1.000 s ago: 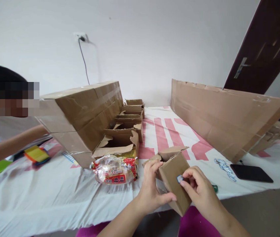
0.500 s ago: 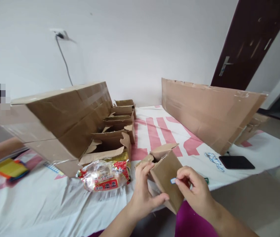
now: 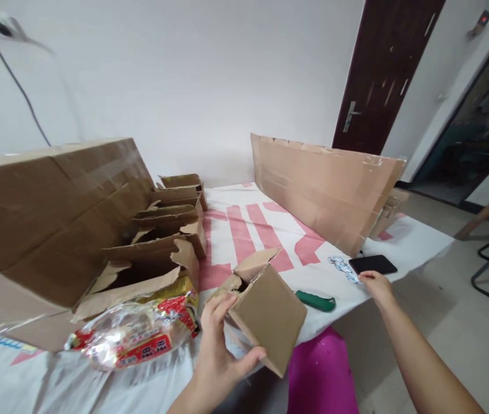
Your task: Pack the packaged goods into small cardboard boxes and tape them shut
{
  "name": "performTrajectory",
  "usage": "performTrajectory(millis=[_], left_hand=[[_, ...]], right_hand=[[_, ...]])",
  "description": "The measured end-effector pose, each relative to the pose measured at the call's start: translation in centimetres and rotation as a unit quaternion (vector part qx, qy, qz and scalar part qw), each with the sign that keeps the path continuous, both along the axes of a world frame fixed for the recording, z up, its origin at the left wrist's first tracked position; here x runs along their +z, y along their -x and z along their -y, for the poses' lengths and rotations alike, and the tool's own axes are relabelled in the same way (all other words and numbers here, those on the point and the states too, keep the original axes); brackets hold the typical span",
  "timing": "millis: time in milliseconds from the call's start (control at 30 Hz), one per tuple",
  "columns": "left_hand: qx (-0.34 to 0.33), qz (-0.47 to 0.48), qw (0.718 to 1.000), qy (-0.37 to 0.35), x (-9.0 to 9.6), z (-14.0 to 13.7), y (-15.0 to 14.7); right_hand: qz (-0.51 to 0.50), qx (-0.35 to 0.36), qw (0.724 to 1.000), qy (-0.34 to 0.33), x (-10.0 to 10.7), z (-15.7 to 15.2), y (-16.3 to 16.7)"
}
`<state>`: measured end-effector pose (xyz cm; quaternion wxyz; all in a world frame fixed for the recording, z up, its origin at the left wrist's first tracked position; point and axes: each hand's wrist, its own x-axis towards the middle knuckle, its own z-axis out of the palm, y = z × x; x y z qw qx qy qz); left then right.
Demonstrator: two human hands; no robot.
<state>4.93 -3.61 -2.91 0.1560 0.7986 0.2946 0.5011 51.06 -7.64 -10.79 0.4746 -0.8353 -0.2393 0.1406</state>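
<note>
My left hand grips a small brown cardboard box, fingers over its torn upper edge and thumb along the near side. The box is tilted at the table's front edge, its flaps raised. My right hand reaches to the table's right edge, fingertips pinched at a small heap of blue-edged white labels. What lies between those fingertips is too small to make out. Just beyond the hand lies a black phone. A green-handled tool rests between the box and my right hand.
A row of open cardboard boxes stands left of centre beside a large carton. In front lies a shiny red-and-clear plastic package. An upright cardboard panel stands at the right. A magenta surface shows below the table edge.
My right hand has moved from the box, where it held a small blue-edged label, right to the label heap. The green tool is now uncovered. My view has turned right; the left hand keeps the box.
</note>
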Motion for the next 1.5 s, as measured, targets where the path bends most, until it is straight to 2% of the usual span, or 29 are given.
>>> performTrajectory(millis=[133, 267, 367, 467, 567, 667, 800, 867, 933, 1033, 1133, 1200, 1300, 1367, 1433, 1500], left_hand=[[0.005, -0.005, 1.0, -0.009, -0.1, 0.2, -0.4], [0.019, -0.002, 1.0, -0.013, -0.2, 0.5, -0.3], [0.027, 0.01, 0.999, -0.012, 0.0, 0.5, 0.0], [0.025, 0.028, 0.999, -0.008, 0.0, 0.4, 0.2], [0.012, 0.042, 0.999, 0.003, -0.1, 0.3, 0.4], [0.01, 0.04, 0.999, 0.023, 0.1, 0.3, 0.6], [0.013, -0.012, 1.0, 0.02, 0.8, 0.4, 0.9], [-0.002, -0.071, 0.997, 0.007, 1.4, 0.5, 0.9], [-0.036, -0.106, 0.994, 0.002, 2.0, 0.6, 0.8], [-0.071, -0.099, 0.992, 0.009, 2.4, 0.6, 0.6], [-0.05, -0.062, 0.997, 0.016, 1.7, 0.6, 0.8], [-0.011, 0.001, 1.0, 0.029, 0.6, 0.4, 1.3], [0.071, 0.109, 0.988, 0.081, -1.7, 0.0, 2.1], [0.096, 0.158, 0.971, 0.149, -3.3, -0.2, 2.3], [0.046, 0.192, 0.95, 0.24, -4.5, -0.2, 2.2], [-0.077, 0.216, 0.918, 0.324, -5.1, 0.1, 1.7]], right_hand=[[0.007, -0.001, 0.998, 0.066, -2.1, -0.2, -0.4], [0.021, -0.011, 0.993, 0.113, -2.4, -0.5, -0.5], [0.057, -0.031, 0.993, 0.101, -1.8, -0.1, 0.2], [0.102, -0.031, 0.993, 0.045, -0.5, -0.1, 1.8], [0.115, 0.045, 0.992, -0.032, 0.7, -1.0, 4.7], [0.087, 0.184, 0.975, -0.09, 1.7, -2.0, 9.5], [0.054, 0.33, 0.931, -0.147, 4.0, -1.1, 17.1], [0.108, 0.395, 0.894, -0.183, 5.8, 0.4, 20.3], [0.189, 0.44, 0.864, -0.157, 7.5, 1.9, 22.8], [0.251, 0.447, 0.852, -0.108, 9.1, 2.9, 24.5], [0.231, 0.428, 0.865, -0.12, 9.0, 2.4, 23.9], [0.185, 0.414, 0.879, -0.147, 8.4, 1.7, 22.3], [0.067, 0.385, 0.897, -0.204, 6.7, 1.2, 18.8], [-0.03, 0.345, 0.909, -0.23, 4.9, 1.3, 16.3], [-0.112, 0.284, 0.924, -0.23, 2.6, 1.7, 14.2], [-0.152, 0.24, 0.932, -0.225, 0.2, 1.9, 12.7]])
